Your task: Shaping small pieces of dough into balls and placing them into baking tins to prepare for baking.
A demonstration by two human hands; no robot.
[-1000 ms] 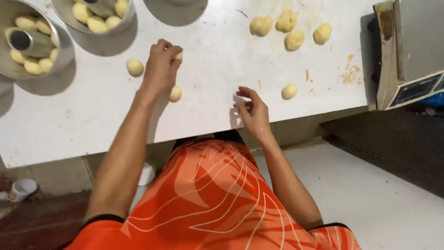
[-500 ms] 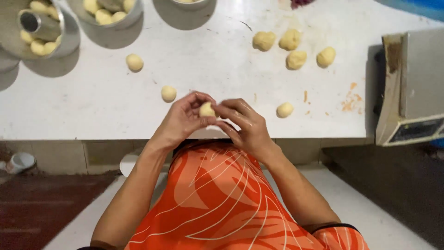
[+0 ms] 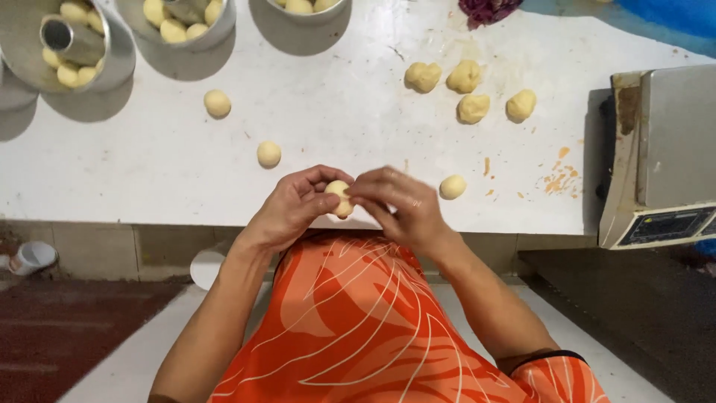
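Both hands pinch one dough ball (image 3: 341,198) at the near edge of the table (image 3: 134,172): the left hand (image 3: 292,205) cups it, and the right hand (image 3: 395,203) seems to grip it with its fingertips. Held over the edge, it could slip and drop.

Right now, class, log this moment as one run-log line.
left hand: holds dough ball | right hand: pinching same ball | white table: loose dough balls, ring pans, scale
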